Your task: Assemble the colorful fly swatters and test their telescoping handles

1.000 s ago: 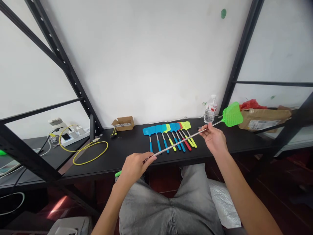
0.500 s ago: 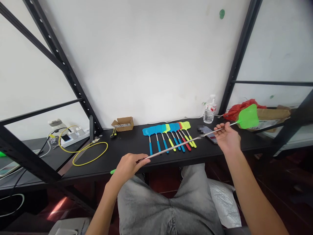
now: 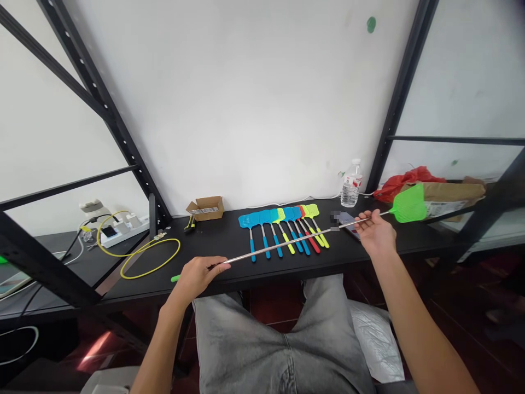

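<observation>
Head view shows one long fly swatter (image 3: 410,204) with bright green mesh head and thin metal rod (image 3: 266,250), held above the black table (image 3: 217,241). The left hand (image 3: 200,273) grasps it near the green handle (image 3: 175,278); the right hand (image 3: 376,232) holds the rod near the head. Beyond, blue, yellow and red swatters (image 3: 289,212) lie in a row.

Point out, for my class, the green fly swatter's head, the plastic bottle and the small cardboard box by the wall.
Green swatter head (image 3: 410,204): head view, middle of its mesh.
Plastic bottle (image 3: 351,183): head view, on its label.
Small cardboard box (image 3: 209,213): head view, on its front side.
</observation>
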A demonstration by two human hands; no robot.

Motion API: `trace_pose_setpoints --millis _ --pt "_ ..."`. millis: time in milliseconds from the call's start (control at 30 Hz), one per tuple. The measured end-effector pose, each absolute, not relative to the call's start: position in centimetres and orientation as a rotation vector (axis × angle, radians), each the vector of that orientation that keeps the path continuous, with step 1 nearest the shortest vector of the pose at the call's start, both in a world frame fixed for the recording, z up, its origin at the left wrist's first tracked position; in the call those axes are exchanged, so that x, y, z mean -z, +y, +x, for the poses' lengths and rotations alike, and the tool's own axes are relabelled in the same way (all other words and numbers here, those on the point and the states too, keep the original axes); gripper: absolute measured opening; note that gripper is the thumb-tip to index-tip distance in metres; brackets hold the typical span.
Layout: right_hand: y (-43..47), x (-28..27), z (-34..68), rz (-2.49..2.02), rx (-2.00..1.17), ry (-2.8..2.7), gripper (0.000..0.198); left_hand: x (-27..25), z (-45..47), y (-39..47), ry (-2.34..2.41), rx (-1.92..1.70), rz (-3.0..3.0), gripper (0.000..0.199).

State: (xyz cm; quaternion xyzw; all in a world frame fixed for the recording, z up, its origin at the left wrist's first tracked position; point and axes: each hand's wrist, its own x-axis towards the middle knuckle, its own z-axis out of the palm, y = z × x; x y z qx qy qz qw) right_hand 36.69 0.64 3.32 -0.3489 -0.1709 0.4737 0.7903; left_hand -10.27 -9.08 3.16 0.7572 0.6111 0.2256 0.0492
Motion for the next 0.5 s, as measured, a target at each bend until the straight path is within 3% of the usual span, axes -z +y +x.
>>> trace_pose_setpoints --millis 500 --pt "1.2 -2.4 36.3 -0.740 -1.074 -0.362 0.030 -2.2 -14.0 -8.7 1.998 -0.730 2.240 0.049"
